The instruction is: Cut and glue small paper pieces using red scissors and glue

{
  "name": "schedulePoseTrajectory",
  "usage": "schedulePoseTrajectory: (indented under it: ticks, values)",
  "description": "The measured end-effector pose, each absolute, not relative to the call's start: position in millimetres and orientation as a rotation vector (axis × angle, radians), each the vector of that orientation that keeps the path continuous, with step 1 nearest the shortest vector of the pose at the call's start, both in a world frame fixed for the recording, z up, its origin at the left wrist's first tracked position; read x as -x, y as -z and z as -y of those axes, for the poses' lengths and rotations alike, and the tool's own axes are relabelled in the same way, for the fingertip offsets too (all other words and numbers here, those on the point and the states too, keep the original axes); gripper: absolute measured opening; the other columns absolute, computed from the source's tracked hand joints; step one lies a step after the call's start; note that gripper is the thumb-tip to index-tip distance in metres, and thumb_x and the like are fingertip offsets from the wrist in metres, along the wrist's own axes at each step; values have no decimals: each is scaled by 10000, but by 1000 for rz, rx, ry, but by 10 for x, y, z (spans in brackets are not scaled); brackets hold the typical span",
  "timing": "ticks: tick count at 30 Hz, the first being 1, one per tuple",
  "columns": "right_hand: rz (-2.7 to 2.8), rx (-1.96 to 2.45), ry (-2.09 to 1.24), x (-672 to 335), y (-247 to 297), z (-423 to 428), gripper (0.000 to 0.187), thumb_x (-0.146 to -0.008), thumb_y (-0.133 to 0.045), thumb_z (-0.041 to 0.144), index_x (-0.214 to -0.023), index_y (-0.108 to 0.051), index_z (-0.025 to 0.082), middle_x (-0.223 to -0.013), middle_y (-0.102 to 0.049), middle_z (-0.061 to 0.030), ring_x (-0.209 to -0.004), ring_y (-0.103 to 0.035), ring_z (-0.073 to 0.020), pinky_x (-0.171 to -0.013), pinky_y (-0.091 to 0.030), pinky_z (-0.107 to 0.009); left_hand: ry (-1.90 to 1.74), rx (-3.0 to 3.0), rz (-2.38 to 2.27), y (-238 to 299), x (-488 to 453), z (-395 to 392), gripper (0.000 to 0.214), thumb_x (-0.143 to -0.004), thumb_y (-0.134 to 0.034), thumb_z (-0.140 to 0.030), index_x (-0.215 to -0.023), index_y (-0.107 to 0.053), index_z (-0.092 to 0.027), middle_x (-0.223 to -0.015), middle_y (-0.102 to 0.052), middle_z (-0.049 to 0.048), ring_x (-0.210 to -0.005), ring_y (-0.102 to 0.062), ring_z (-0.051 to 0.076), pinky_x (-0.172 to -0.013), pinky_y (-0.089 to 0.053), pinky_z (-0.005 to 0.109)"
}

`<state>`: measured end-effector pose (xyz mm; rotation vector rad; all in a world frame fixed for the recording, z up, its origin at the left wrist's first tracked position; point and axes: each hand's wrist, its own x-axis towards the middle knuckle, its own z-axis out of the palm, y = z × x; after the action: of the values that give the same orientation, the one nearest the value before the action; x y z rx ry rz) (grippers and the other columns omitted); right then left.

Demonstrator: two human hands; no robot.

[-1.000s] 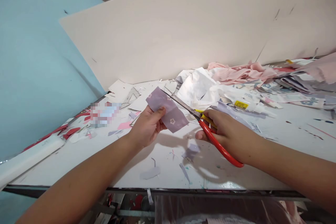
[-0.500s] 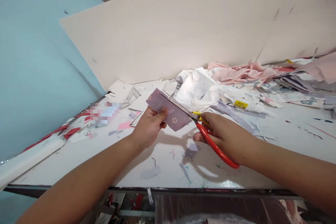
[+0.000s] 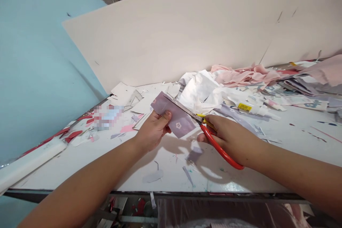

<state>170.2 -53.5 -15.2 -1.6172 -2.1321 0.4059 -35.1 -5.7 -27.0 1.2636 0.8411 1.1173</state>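
Between the thumb and fingers of my left hand [image 3: 155, 130] is a flat mauve piece of fabric [image 3: 177, 115] printed with small pale flowers. My right hand [image 3: 231, 137] is closed round the red handles of a pair of scissors [image 3: 219, 149]. Their metal blades lie along the upper right edge of the fabric, pointing up and left. A bit of yellow shows near the pivot, under my right fingers. Both hands are above the white table [image 3: 184, 181]. On it below the scissors lies a small mauve scrap [image 3: 195, 154].
Crumpled white cloth [image 3: 199, 87] and pink cloth [image 3: 243, 75] are heaped against the upright board [image 3: 171, 32]. A white bottle with a yellow label [image 3: 256, 109] lies to the right. Red scraps [image 3: 73, 135] and a white roll [image 3: 34, 162] are at the left edge.
The lower corner of the mauve fabric has shifted slightly down and right, and my left hand has moved a little right. The scissors have stayed nearly in place.
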Motion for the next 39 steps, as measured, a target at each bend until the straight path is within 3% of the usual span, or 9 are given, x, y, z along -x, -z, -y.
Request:
schedulePoseTrajectory:
  ticks: [9,20,39]
  values:
    - [2148,1570,-365,-1707,173,534,273,-760,-488,462,-674,-424,210,-641,-581,-7,-525,-498,-132,-466,-326,-231,-1132,-1269,-848,273,355,50,232,-721,-610,-416,-818,-566,-210,-731,-581,-8,-590,-500,89,-543,-392,235]
    - [2179,1629,-430,-1686,62,577,232,-800,-423,410,-680,-413,212,-672,-604,-15,-568,-520,-152,-493,-356,-239,-1066,-1265,-770,262,360,54,222,-740,-601,-382,-698,-595,-164,-647,-562,7,-552,-486,85,-533,-406,236]
    - [2173,1550,-495,-1713,187,519,205,-822,-404,356,-675,-421,215,-629,-609,9,-540,-526,-125,-461,-354,-210,-1073,-1144,-801,213,379,121,253,-781,-522,-384,-753,-594,-142,-589,-534,20,-567,-507,129,-547,-424,264]
